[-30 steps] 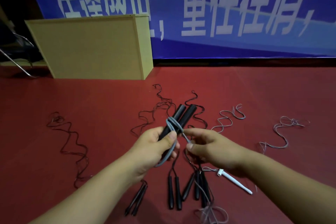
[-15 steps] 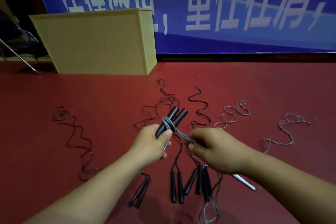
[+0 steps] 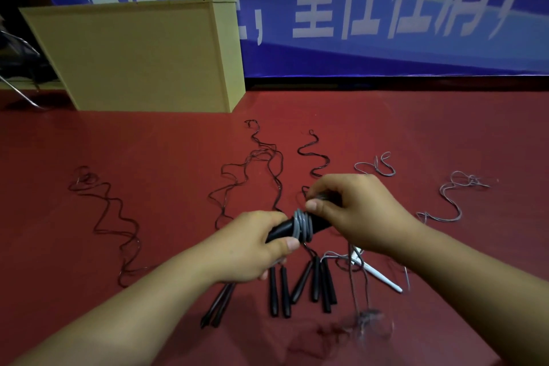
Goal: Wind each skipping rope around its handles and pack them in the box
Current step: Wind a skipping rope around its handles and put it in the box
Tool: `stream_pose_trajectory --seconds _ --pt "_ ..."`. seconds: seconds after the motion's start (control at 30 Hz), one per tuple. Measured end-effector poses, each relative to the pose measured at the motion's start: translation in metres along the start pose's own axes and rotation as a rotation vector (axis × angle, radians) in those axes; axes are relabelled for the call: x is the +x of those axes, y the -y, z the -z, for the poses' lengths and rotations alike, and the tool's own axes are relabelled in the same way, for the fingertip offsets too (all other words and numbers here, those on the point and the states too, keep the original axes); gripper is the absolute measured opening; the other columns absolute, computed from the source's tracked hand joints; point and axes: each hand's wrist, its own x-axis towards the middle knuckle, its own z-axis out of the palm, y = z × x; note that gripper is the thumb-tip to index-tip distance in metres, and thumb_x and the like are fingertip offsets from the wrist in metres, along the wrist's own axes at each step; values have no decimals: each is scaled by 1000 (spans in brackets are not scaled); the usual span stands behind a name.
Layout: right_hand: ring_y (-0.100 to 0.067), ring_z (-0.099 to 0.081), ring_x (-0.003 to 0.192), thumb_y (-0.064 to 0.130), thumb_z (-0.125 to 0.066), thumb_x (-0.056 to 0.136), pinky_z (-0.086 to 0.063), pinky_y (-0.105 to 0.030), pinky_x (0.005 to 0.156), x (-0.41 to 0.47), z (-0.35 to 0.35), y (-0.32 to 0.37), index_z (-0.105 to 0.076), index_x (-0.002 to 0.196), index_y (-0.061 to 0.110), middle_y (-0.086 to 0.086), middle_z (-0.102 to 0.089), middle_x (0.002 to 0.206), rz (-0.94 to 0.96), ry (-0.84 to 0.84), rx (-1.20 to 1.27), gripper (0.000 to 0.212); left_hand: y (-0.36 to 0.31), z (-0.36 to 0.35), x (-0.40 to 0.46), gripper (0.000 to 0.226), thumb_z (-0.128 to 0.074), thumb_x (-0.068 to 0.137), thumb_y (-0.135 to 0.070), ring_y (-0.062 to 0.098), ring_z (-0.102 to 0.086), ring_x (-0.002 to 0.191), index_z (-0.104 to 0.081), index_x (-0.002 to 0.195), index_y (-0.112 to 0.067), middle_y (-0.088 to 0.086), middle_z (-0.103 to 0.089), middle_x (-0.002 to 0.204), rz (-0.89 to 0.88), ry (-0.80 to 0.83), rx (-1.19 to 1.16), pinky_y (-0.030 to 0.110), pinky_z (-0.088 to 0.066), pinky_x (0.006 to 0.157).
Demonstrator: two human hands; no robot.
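Head view: spare handles [image 3: 300, 285] on floor just below hands; left hand [image 3: 252, 246] grips black handle pair [image 3: 297, 226] wound with grey rope [image 3: 303, 224], right hand [image 3: 353, 211] curled round other end; loose ropes [image 3: 258, 163] beyond; box [image 3: 133, 53] far left

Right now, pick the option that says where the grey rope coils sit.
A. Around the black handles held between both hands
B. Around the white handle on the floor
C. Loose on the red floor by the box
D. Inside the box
A: the grey coils wrap the black handles, with the left hand gripping one end and the right hand the other.
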Motion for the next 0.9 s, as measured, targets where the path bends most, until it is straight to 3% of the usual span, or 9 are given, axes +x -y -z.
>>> stream_pose_trajectory --seconds 0.13,0.23,0.33,0.43,0.53,0.67,0.77,0.9 --pt "-3 -55 56 37 -80 75 -42 -24 58 1 1 -1 -66 83 26 12 -61 61 -151 24 106 19 -4 5 -4 19 -58 97 -31 11 -61 50 -54 85 -16 5 -71 81 -17 50 18 22 -49 53" --pt "-13 -54 54 15 -86 70 -44 -29 58 3 3 0 -63 83 15 1 -60 61 -316 77 556 26 -6 6 -6 21 -58 98 -29 13 -59 50 -55 89 -10 0 -66 75 -35 104 -27 24 -49 52" --pt "-22 -54 58 6 -85 65 -43 -35 59 3 7 -1 -61 87 8 -8 -59 63 -379 165 774 32 -9 8 -9 22 -58 98 -27 14 -57 50 -56 91 -7 -1 -63 74 -53 173 -115 26 -49 54" --pt "-16 -52 49 10 -82 60 -42 -26 53 2 10 -2 -60 86 8 -2 -55 57 -413 312 901 34 -11 10 -13 23 -59 98 -26 15 -56 52 -58 96 -2 0 -64 75 -74 247 -202 25 -49 54" --pt "-10 -50 44 8 -74 66 -42 -19 46 0 13 -2 -57 79 11 1 -54 54 -448 425 1047 20 -15 10 -16 33 -60 97 -26 13 -55 50 -58 104 5 -2 -64 74 -96 290 -309 18 -46 50" --pt "-13 -48 48 21 -76 77 -41 -23 50 0 10 0 -55 68 16 0 -50 56 -487 465 1153 23 -19 14 -20 47 -58 91 -32 7 -52 44 -55 113 10 -2 -63 73 -144 310 -471 15 -42 45" --pt "-13 -40 53 33 -64 88 -34 -25 50 2 -2 4 -53 71 21 1 -45 61 -521 411 1167 24 -19 15 -21 50 -60 93 -28 6 -54 44 -49 117 14 0 -64 73 -142 261 -662 19 -43 48" --pt "-12 -45 50 20 -48 97 -39 -22 47 2 -10 14 -62 72 17 -2 -53 63 -568 372 1065 29 -16 14 -17 45 -58 92 -30 8 -48 40 -54 113 10 0 -62 70 -109 61 -874 29 -52 62"
